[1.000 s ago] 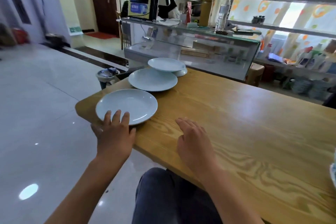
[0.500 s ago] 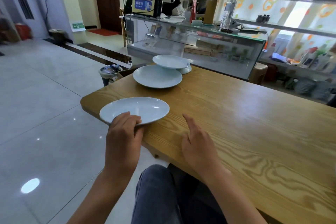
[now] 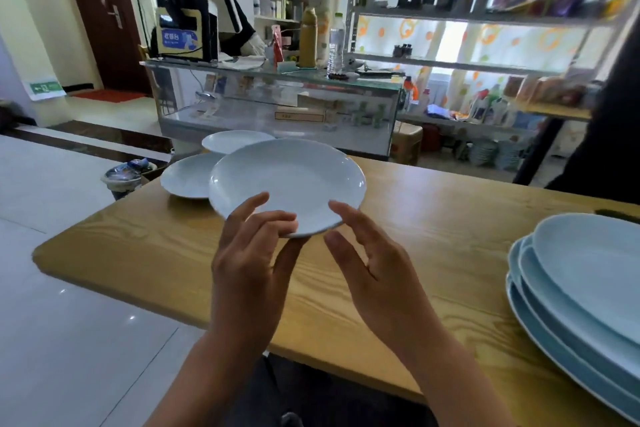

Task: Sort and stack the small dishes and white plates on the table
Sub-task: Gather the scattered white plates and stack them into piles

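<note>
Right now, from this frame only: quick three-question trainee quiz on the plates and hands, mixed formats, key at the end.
1. True or false: the lifted plate rests flat on the table.
2. Which hand has a grip on the lifted plate? A) left hand B) right hand C) neither
3. Fill in: the stack of plates sits at the table's ____ edge in the picture.

Key: 1 false; 2 A, the right hand's fingers are straight beside the rim; 3 right.

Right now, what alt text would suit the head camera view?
A left hand holds a white plate above a wooden table, with the open right hand beside its rim. Two more plates sit behind, and a stack of plates at right.
</note>
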`<state>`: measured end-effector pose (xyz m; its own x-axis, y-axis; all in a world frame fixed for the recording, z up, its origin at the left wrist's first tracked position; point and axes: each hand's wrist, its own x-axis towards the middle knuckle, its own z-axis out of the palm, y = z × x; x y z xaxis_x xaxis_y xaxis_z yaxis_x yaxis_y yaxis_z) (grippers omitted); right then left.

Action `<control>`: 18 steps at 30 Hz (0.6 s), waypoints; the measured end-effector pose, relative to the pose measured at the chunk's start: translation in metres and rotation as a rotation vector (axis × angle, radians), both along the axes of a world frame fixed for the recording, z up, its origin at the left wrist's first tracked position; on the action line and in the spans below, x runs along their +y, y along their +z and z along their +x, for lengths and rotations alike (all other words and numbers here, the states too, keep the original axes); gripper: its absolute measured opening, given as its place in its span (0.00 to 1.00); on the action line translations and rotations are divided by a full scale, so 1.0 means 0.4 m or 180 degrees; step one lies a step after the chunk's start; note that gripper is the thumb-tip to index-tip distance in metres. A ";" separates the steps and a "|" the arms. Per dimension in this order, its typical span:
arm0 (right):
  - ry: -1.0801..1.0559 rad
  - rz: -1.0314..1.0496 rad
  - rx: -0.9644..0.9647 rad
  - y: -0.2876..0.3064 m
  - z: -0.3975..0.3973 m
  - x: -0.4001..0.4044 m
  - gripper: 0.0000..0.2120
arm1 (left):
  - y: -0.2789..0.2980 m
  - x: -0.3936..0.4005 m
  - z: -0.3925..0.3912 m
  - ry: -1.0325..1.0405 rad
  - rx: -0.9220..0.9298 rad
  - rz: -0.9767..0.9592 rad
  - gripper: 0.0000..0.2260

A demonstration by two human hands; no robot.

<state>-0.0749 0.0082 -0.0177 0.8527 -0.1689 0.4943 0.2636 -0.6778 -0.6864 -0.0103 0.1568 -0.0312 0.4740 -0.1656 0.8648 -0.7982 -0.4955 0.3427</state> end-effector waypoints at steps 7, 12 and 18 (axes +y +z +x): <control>-0.0852 -0.0015 -0.0287 0.033 -0.147 -0.166 0.14 | 0.032 -0.208 -0.083 -0.0864 -0.0124 -0.0190 0.08; -0.1409 0.0420 -0.0508 0.062 -0.251 -0.253 0.13 | 0.077 -0.349 -0.143 -0.1445 -0.0282 -0.0087 0.06; -0.2171 0.0552 -0.0849 0.103 -0.401 -0.365 0.12 | 0.127 -0.503 -0.248 -0.1960 -0.0059 0.0345 0.17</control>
<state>-0.2352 -0.1377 0.0237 0.3861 -0.7111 0.5876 -0.0039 -0.6383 -0.7698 -0.1095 -0.0446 0.0196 0.2489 -0.4909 0.8349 -0.9537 0.0261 0.2997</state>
